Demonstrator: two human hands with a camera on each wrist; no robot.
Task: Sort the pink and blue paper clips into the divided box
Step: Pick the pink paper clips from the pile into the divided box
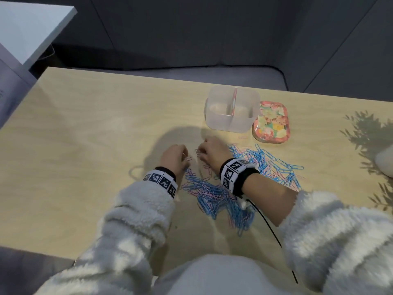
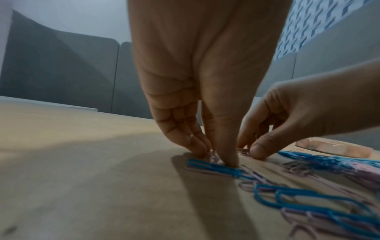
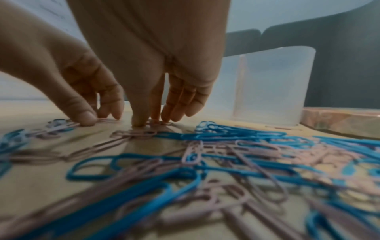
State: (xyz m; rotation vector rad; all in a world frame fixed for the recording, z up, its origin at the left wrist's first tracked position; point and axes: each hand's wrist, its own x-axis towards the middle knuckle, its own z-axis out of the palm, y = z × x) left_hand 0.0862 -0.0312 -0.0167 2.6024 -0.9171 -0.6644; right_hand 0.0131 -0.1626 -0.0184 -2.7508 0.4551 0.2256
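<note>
A mixed heap of pink and blue paper clips point(image 1: 223, 199) sprawls over the wooden table point(image 1: 85, 145) in front of me. The clear divided box point(image 1: 231, 109) stands beyond it, and I see no clips inside. My left hand point(image 2: 216, 158) points down at the heap's left edge, thumb and fingertips pinching a pink paper clip point(image 2: 213, 156) that lies on the table. Just to its right, my right hand point(image 3: 153, 123) pinches another pink clip point(image 3: 158, 122) against the tabletop. In the head view the left hand point(image 1: 186, 155) and right hand point(image 1: 200, 152) almost touch.
A floral lid point(image 1: 271, 124) lies flat right of the box. One stray pink clip point(image 1: 243, 137) sits in front of the box. A white object point(image 1: 385, 160) is at the table's right edge, a grey sofa point(image 1: 191, 39) behind the table.
</note>
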